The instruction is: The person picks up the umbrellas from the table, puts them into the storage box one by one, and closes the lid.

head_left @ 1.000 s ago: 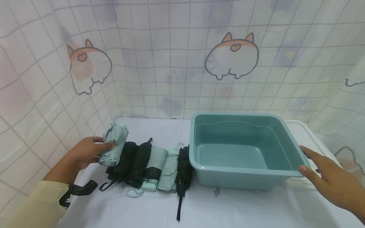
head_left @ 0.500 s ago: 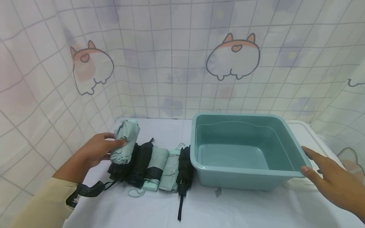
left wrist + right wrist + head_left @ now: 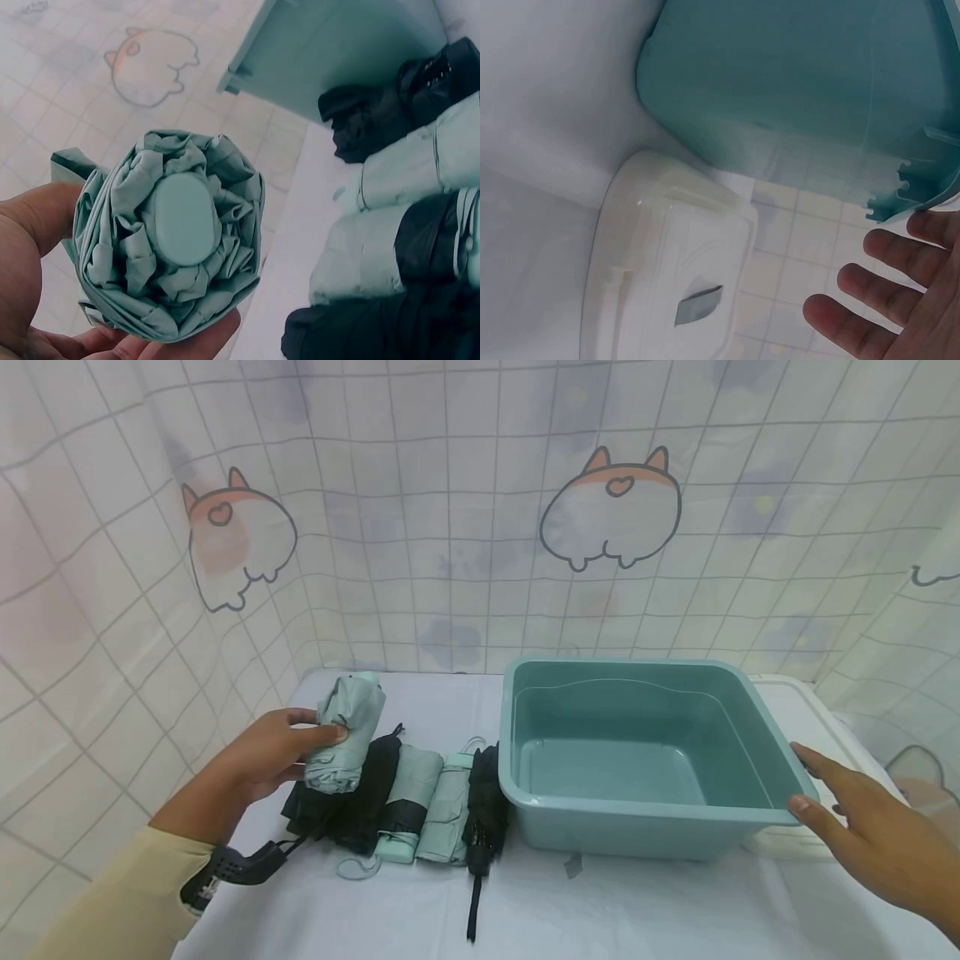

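Observation:
My left hand grips a folded pale green umbrella, thumb on its near side. The left wrist view shows that umbrella end on, its loose folds bunched round an oval handle end. It is held above the left end of a row of folded umbrellas: a black umbrella partly hidden below it, another black umbrella, a pale green umbrella with a black band, a plain pale green umbrella and a black umbrella. My right hand has its fingers extended at the right rim of a teal plastic tub.
Beside and behind the tub's right end lies a white lid-like plastic piece with a grey tab. A small grey patch is on the white tabletop. A patterned curtain hangs close behind and on both sides.
My left hand has carried the pale green umbrella to the right, from beyond the row's left end to above the black umbrellas. The right hand and tub stay in place.

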Available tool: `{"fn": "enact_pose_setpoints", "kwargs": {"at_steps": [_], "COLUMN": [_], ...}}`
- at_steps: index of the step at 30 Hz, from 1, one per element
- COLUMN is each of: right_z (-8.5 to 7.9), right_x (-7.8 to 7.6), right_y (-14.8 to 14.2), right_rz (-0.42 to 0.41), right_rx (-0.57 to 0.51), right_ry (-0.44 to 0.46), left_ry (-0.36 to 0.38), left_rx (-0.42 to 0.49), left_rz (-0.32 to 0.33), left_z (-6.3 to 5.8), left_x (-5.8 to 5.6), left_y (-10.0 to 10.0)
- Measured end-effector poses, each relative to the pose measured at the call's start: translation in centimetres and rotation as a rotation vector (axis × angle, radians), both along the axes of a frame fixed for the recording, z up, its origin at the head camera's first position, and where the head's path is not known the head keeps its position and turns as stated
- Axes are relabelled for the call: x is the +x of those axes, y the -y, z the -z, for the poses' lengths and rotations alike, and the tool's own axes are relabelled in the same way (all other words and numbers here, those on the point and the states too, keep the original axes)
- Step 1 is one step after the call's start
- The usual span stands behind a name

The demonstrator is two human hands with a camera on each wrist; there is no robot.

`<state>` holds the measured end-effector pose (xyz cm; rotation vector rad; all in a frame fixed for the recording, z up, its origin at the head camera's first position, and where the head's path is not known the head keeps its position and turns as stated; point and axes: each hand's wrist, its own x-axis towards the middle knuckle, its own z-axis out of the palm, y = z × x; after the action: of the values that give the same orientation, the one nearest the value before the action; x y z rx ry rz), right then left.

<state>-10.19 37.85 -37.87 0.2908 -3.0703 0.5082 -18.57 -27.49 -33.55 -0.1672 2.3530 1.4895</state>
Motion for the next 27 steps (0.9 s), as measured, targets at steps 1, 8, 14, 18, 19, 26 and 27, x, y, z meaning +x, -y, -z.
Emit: {"fn": "enact_pose_setpoints", "kwargs": {"at_steps": [1, 8, 14, 18, 19, 26, 27], "right_z": [0.0, 0.1, 0.0, -0.2, -0.2, -0.1, -0.1], "right_x": [0.0, -0.1, -0.2, -0.3, -0.3, -0.2, -0.2], "right_y": [0.0, 0.0, 0.2, 0.2, 0.2, 0.1, 0.1], "right_rz": [0.001, 0.005, 0.015, 0.012, 0.011, -0.008, -0.01], "right_rx": [0.004, 0.008, 0.014, 0.011, 0.011, -0.002, -0.003], "right_ry": [-0.001, 0.003, 0.015, 0.024, 0.026, -0.008, -0.013], "left_ry": [0.003, 0.03, 0.039, 0.039, 0.038, 0.029, 0.027], "left_rx": [0.005, 0.023, 0.064, 0.067, 0.063, 0.052, 0.054], "left_rz": [0.0, 0.001, 0.002, 0.002, 0.001, -0.023, -0.025], "left_z": [-0.1, -0.1, 0.1, 0.1, 0.1, -0.2, -0.2], "left_x": [0.0, 0.1, 0.2, 0.1, 0.1, -0.1, -0.1], "left_y": [-0.2, -0.8, -1.0, -1.1, -1.2, -1.8, -1.9]}}
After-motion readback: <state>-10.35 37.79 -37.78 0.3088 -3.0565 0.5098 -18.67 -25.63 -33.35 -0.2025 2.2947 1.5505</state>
